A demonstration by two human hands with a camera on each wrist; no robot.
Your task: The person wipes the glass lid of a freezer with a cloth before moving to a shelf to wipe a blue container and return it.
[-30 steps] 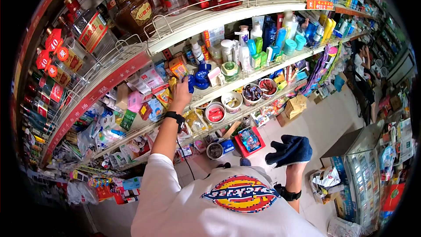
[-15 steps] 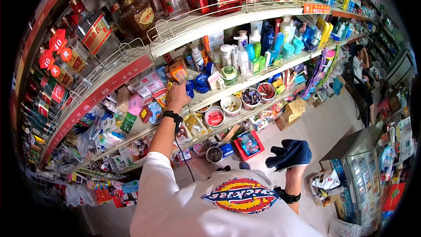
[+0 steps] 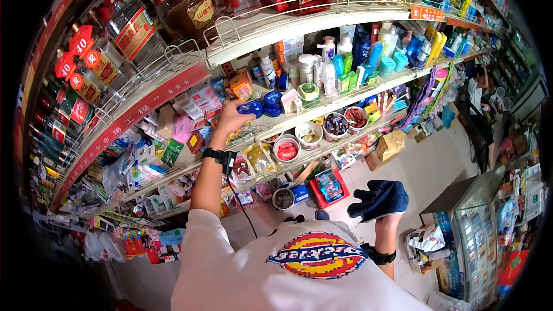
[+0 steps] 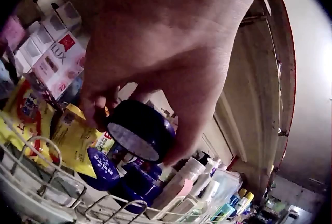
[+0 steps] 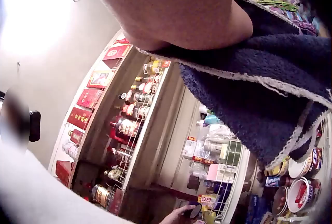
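Head view: a person in a white T-shirt [image 3: 299,270] stands at shop shelving, seen from above. The left hand [image 3: 229,118] is raised to the middle shelf [image 3: 322,109] and grips a small round blue jar [image 3: 246,107], fingers and thumb curled round its sides, right at the shelf's front wire rail. Two more blue jars [image 3: 272,104] sit stacked just beside it on the shelf, w/ white and coloured bottles [image 3: 328,69] further along to the right. A black wrist strap [image 3: 218,155] circles the left wrist. Left wrist view: the jar is held above the rail, a pale round face turned to the camera, prob. its base, though blur makes that hard to tell; yellow packets [image 4: 78,141] lie behind it and soap boxes [image 4: 57,58] to the left. The right hand [image 5: 187,16] is low, well apart from the shelves, over the tiled floor [image 3: 426,167]. A dark blue cloth [image 3: 380,198] covers it; the fingers are hidden, so I cannot tell how they grip. Big brown liquor jars [image 3: 190,8] stand on the top shelf, bowls of small goods [image 3: 286,148] on the shelf below the jar, and a glass display case [image 3: 472,224] at far right.
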